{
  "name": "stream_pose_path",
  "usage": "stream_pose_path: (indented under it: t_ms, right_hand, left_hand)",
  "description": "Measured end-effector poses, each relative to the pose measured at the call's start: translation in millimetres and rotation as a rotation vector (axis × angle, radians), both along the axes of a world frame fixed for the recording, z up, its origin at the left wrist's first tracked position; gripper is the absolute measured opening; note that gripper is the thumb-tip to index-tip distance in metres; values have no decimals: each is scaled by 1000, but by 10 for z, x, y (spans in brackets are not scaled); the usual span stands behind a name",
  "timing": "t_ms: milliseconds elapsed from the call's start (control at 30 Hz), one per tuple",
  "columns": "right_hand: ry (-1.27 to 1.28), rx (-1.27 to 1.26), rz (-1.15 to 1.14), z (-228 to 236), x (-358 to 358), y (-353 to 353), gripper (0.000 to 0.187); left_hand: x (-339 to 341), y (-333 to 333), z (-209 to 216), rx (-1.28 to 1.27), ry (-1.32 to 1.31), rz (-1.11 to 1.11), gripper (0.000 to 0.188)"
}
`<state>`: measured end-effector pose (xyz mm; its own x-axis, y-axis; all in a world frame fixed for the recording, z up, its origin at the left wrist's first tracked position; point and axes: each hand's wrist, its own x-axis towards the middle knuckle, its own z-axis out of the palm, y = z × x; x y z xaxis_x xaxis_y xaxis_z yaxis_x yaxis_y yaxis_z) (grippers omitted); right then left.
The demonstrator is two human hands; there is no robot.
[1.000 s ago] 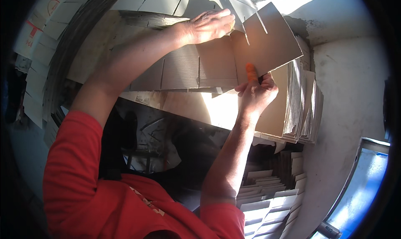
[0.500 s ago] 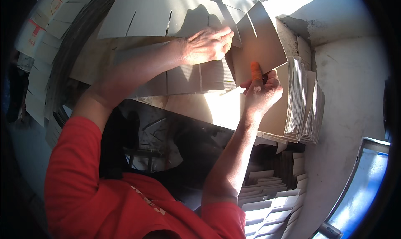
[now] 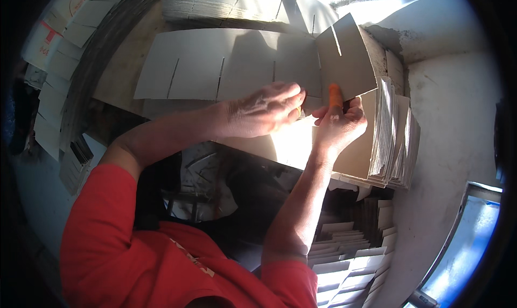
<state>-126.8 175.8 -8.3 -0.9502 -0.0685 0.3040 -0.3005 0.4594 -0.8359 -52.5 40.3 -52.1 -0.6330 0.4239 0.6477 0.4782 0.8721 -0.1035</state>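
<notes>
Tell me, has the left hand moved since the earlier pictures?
Yes. The left hand has come down the picture, and is now closer to the near edge of the table.

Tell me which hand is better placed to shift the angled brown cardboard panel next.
The right hand, probably: its orange-covered finger lies against the lower part of the brown panel. The left hand is farther left, by the lower edge of the pale slotted sheet.

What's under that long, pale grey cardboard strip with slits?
A brown wooden tabletop shows left of the long, pale grey slotted cardboard strip; a shadowed grey surface peeks from under its near edge. The strip and the bare left hand cover the rest.
</notes>
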Motion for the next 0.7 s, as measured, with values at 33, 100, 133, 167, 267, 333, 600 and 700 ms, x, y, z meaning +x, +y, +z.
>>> stream_pose_path:
  t_ms: [33, 100, 133, 167, 267, 333, 600, 700]
  right_hand:
    - [10, -8, 11, -13, -5, -3, 13]
    - [23, -16, 17, -72, -27, 37, 14]
    - [7, 2, 6, -75, -27, 56, 18]
    - [-5, 18, -3, -39, -12, 62, 24]
    - [-27, -1, 9, -39, -9, 15, 31]
    - [-30, -38, 24, -31, -1, -13, 27]
    - [5, -37, 34, -52, -9, -1, 23]
    - [6, -21, 12, -94, -42, 62, 24]
  left_hand:
    - [-55, -44, -20, 163, -27, -31, 35]
    - [-265, -160, -111, 497, -89, -109, 38]
    - [-371, -268, -43, 567, -149, -44, 42]
    - [-489, -406, 48, 634, -205, 23, 47]
    - [-906, -862, -58, 422, -149, 319, 54]
    - [-1170, -1111, -269, 166, -172, 486, 55]
    - [-1406, -1345, -386, -5, -117, 279, 5]
    - [-1350, -1139, -166, 27, -99, 248, 5]
